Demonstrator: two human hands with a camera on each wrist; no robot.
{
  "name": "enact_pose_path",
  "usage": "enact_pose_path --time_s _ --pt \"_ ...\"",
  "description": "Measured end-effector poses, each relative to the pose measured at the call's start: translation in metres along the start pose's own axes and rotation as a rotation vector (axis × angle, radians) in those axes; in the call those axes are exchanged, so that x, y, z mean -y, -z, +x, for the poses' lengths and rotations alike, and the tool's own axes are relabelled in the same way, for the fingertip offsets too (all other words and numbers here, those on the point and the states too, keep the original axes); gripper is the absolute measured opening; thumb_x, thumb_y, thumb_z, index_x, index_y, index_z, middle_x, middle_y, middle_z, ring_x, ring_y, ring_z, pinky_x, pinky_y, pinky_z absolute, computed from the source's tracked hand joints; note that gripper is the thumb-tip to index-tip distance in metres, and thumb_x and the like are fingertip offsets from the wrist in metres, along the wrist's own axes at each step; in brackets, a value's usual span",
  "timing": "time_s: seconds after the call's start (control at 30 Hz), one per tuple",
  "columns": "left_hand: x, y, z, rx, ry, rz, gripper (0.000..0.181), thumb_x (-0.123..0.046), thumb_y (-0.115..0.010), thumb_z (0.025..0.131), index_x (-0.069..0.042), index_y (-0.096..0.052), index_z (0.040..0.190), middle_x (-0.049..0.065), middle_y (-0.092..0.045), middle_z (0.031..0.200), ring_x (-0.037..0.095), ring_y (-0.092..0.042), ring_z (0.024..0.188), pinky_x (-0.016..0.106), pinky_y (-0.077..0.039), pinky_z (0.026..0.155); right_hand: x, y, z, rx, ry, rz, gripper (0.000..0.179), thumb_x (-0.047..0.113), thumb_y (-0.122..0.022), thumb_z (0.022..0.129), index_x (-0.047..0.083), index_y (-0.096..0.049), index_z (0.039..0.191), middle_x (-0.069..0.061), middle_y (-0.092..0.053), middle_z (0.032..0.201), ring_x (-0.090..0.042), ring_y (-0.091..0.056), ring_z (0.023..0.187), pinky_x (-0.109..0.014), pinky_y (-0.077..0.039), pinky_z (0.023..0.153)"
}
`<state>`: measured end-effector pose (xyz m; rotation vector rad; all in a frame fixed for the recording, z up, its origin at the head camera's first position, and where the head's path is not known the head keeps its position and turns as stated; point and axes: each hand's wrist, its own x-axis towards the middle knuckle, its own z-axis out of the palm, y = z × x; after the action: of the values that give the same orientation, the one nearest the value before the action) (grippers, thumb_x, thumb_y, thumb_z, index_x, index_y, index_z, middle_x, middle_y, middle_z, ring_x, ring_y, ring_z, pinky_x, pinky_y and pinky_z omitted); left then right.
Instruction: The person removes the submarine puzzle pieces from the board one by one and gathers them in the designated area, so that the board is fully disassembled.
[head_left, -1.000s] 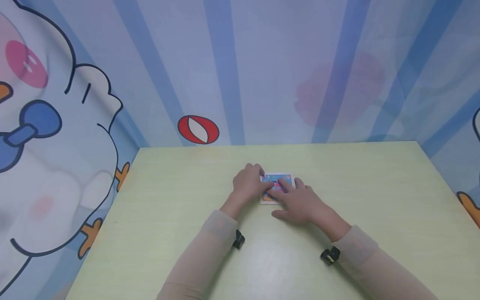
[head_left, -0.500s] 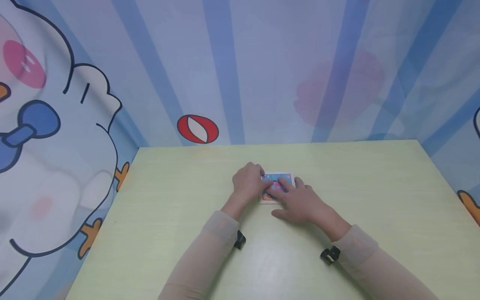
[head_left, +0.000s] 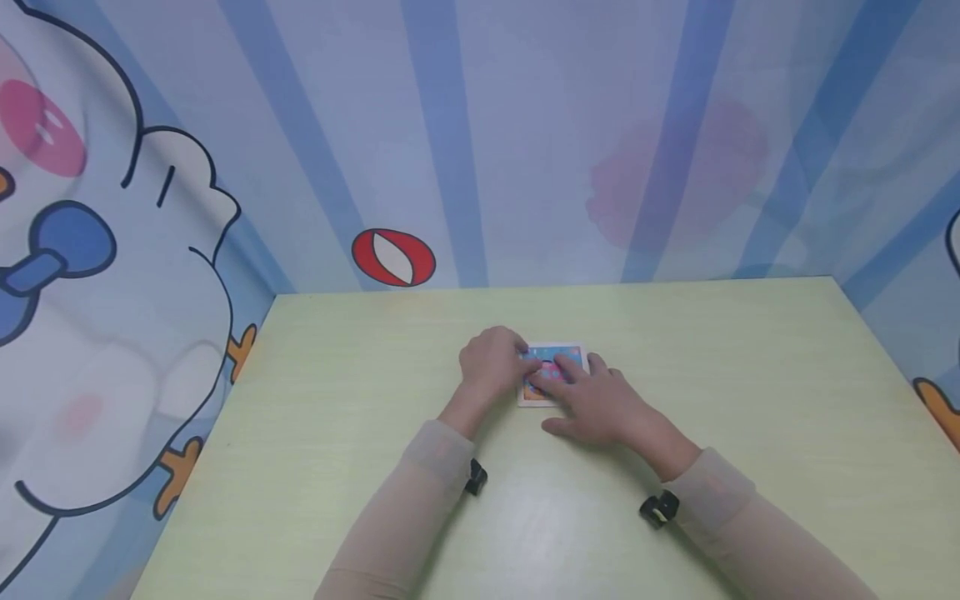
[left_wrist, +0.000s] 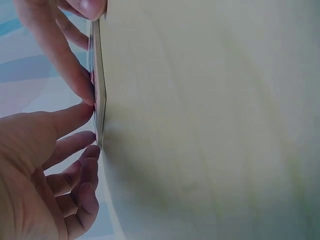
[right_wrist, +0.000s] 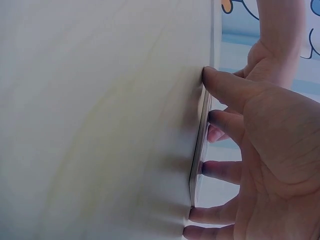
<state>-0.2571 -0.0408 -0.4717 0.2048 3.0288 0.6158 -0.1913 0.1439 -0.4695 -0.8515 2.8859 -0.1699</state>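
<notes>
A small flat picture board (head_left: 572, 352) lies on the table, with a white border and a blue, pink and orange picture. At its left side, my left hand (head_left: 489, 364) grips the edge. Its thumb rests on the picture and its other fingers curl by the rim, as the left wrist view shows. My right hand (head_left: 603, 406) is spread over the board's right part; index and middle fingertips (right_wrist: 206, 168) touch the face, while the thumb and outer fingers reach the table. Both hands hide part of the picture. Edge-on, the board (left_wrist: 101, 85) looks thin.
The pale yellow-green table (head_left: 360, 375) extends around both arms. A blue striped cloth backdrop (head_left: 525, 150) with cartoon figures stands behind it and at the sides. Black wrist cameras (head_left: 660, 509) sit under the sleeves.
Hands and board stay almost in the same place. The head view has shifted very slightly.
</notes>
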Motion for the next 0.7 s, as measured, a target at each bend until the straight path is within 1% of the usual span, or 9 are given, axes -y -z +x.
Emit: enact_pose_path --time_s 0.07,0.13,0.43,0.5,0.63,0.7 --pt "0.001 0.0003 0.0007 0.007 0.002 -0.009 0.03 -0.045 -0.084 0.085 -0.023 -0.084 0.107 -0.006 -0.077 0.108 0.022 -0.071 0.093 0.038 -0.052 0.072 0.0001 0.0002 0.0002 0.007 -0.002 -0.002 0.07 0.059 -0.063 0.097 0.032 -0.043 0.159 -0.021 -0.035 0.163 -0.062 -0.039 0.132 -0.067 -0.046 0.092" --pt "0.0017 0.0008 0.0012 0.019 0.003 -0.023 0.034 -0.045 -0.084 0.086 -0.021 -0.082 0.11 -0.004 -0.077 0.111 0.023 -0.071 0.096 0.039 -0.053 0.075 0.0001 0.0004 0.0002 0.012 -0.005 0.0 0.07 0.059 -0.063 0.097 0.032 -0.044 0.159 -0.021 -0.035 0.163 -0.062 -0.039 0.133 -0.068 -0.046 0.092" --pt "0.0049 0.001 0.0017 0.044 0.022 -0.082 0.035 -0.046 -0.083 0.087 -0.019 -0.08 0.11 -0.004 -0.075 0.11 0.023 -0.068 0.099 0.042 -0.051 0.082 0.0015 0.0023 -0.0002 0.028 -0.007 0.003 0.068 0.055 -0.063 0.098 0.031 -0.045 0.158 -0.022 -0.035 0.162 -0.063 -0.039 0.133 -0.068 -0.046 0.092" --pt "0.0061 0.0005 0.0023 0.047 0.021 -0.092 0.035 -0.046 -0.083 0.087 -0.019 -0.079 0.11 -0.004 -0.075 0.11 0.022 -0.067 0.098 0.041 -0.051 0.081 0.0018 0.0025 0.0 0.029 -0.007 0.0 0.068 0.056 -0.063 0.098 0.03 -0.045 0.158 -0.021 -0.035 0.163 -0.063 -0.039 0.133 -0.068 -0.046 0.092" --pt "0.0076 0.0 0.003 0.061 0.02 -0.111 0.028 -0.044 -0.083 0.087 -0.021 -0.08 0.102 -0.006 -0.075 0.103 0.019 -0.067 0.091 0.039 -0.051 0.076 0.0025 0.0026 0.0001 0.037 -0.011 -0.001 0.07 0.057 -0.063 0.098 0.031 -0.043 0.159 -0.021 -0.033 0.164 -0.063 -0.038 0.134 -0.068 -0.046 0.093" --pt "0.0079 -0.0006 0.0031 0.062 0.018 -0.108 0.027 -0.044 -0.083 0.087 -0.022 -0.081 0.1 -0.007 -0.075 0.101 0.019 -0.067 0.09 0.039 -0.051 0.075 0.0022 0.0022 0.0004 0.037 -0.012 -0.006 0.07 0.057 -0.062 0.098 0.03 -0.042 0.16 -0.021 -0.033 0.164 -0.063 -0.037 0.134 -0.068 -0.046 0.093"
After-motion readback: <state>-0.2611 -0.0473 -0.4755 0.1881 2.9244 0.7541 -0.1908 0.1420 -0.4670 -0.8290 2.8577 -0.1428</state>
